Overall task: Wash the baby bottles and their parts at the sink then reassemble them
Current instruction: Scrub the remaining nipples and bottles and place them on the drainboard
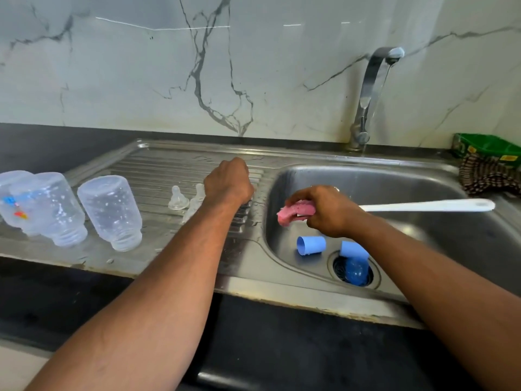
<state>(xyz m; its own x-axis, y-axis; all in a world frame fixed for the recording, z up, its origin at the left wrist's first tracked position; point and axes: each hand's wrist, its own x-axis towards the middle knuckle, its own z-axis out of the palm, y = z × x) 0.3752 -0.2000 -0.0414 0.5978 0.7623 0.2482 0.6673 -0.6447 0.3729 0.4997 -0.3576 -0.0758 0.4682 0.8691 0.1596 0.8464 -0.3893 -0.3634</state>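
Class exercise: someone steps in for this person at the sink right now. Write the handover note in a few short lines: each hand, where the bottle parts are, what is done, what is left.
Left hand: curled over the drainboard beside the teats; whether it holds anything cannot be told.
Right hand: grips the pink sponge brush over the sink basin; its white handle points right.
Tap is running.
Three clear bottles stand upside down on the drainboard, apparently washed.
Two blue caps lie in the basin, one at the drain.
Left: wash the caps, then reassemble everything.
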